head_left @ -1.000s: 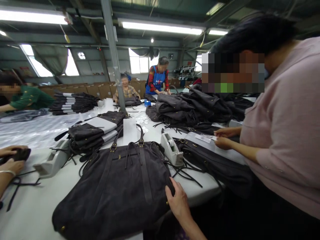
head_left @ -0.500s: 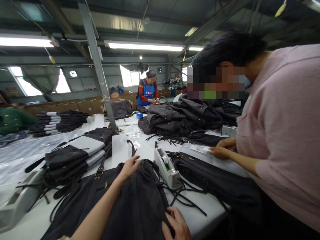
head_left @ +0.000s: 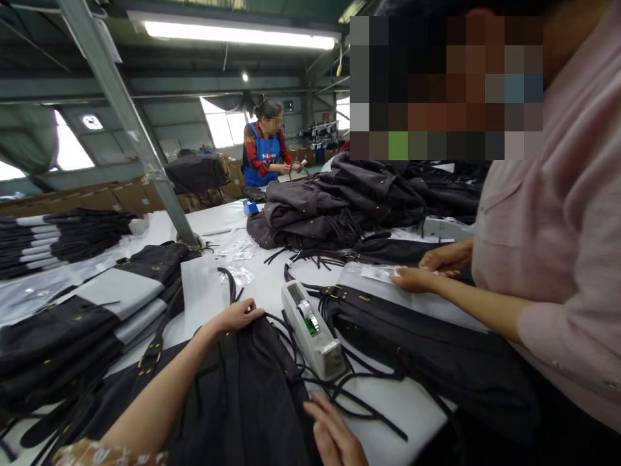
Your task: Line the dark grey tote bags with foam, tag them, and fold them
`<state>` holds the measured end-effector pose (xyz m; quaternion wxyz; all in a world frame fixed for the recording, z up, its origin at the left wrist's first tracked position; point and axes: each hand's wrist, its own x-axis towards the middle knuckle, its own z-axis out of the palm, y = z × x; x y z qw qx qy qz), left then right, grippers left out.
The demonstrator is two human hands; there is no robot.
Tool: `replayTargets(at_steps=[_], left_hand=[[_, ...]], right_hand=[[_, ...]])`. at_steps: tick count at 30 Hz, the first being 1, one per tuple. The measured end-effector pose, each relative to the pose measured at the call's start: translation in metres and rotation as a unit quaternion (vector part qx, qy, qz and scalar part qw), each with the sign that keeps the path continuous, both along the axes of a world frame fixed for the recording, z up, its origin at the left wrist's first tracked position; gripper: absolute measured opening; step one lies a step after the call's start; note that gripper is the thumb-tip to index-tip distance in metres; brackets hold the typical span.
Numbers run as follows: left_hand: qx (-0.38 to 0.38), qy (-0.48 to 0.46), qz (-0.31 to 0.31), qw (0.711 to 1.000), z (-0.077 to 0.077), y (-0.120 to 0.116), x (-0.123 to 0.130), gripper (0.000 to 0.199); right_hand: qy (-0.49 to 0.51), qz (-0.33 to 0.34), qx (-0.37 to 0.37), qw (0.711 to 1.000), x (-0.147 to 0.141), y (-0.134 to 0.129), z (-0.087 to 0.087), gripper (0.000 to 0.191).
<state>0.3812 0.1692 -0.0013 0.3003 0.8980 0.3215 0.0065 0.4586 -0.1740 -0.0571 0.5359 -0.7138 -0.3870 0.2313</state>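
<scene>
Head view: the charcoal buckled bag (head_left: pixel 252 382) lies on the white table (head_left: pixel 417 404). The left hand (head_left: pixel 240 316) curls over its top edge, seemingly pinching it; the right hand (head_left: pixel 336 432), loosely open, rests against its side. Likely soft, floppy, fairly light; best gripped by edges.

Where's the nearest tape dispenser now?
In the head view, the tape dispenser stands just below centre on the table, between the bag under the left hand and another bag.

Obstacle between bags (head_left: pixel 262 395): tape dispenser (head_left: pixel 326 360)
</scene>
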Motion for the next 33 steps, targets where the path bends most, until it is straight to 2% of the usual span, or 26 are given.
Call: replayTargets(at_steps=[2,5,8,10,12,14,16,18,20,22,25,27,30,33], left_hand=[[0.001,-0.004,-0.015,1.000,0.006,0.003,-0.004,0.041],[0.027,-0.018,-0.006,0.999,0.014,0.004,-0.008,0.032],[0.086,-0.023,0.069,0.994,0.013,-0.006,-0.009,0.031],[0.098,-0.005,0.106,0.989,0.008,-0.020,-0.010,0.043],[0.040,0.038,0.103,0.993,0.001,-0.036,-0.010,0.055],[-0.060,0.080,0.098,0.990,-0.006,-0.050,-0.007,0.059],[-0.162,0.077,0.124,0.976,-0.011,-0.060,-0.003,0.054],[-0.221,0.040,0.155,0.962,-0.010,-0.064,0.000,0.045],[-0.248,0.004,0.159,0.956,-0.003,-0.064,-0.005,0.036],[-0.257,-0.037,0.146,0.955,0.011,-0.061,-0.019,0.032],[-0.300,-0.107,0.144,0.937,0.037,-0.057,-0.054,0.034],[-0.327,-0.122,0.150,0.925,0.050,-0.055,-0.075,0.036],[-0.337,-0.120,0.145,0.922,0.060,-0.055,-0.092,0.038],[-0.342,-0.126,0.128,0.922,0.061,-0.055,-0.095,0.039]], right_hand=[[0.052,0.000,-0.020,0.998,0.008,0.015,0.003,0.043],[0.069,0.017,-0.043,0.997,0.013,0.044,0.007,0.045],[0.059,0.033,-0.068,0.995,0.012,0.067,0.012,0.048],[0.045,0.055,-0.065,0.995,0.009,0.076,0.016,0.048],[0.026,0.072,-0.050,0.996,0.007,0.079,0.019,0.045],[0.011,0.077,-0.038,0.996,0.005,0.079,0.022,0.043],[-0.001,0.075,-0.030,0.997,0.003,0.078,0.024,0.040],[-0.015,0.080,-0.023,0.996,0.002,0.076,0.027,0.038],[-0.026,0.098,-0.010,0.995,0.002,0.073,0.029,0.034],[-0.021,0.107,0.016,0.994,0.003,0.069,0.031,0.033],[-0.013,0.059,0.053,0.997,0.006,0.068,0.028,0.036],[-0.042,0.026,0.060,0.997,0.009,0.073,0.026,0.034],[-0.122,0.021,0.051,0.991,0.012,0.091,0.031,0.039],[-0.179,0.027,0.006,0.983,0.016,0.105,0.045,0.048]])
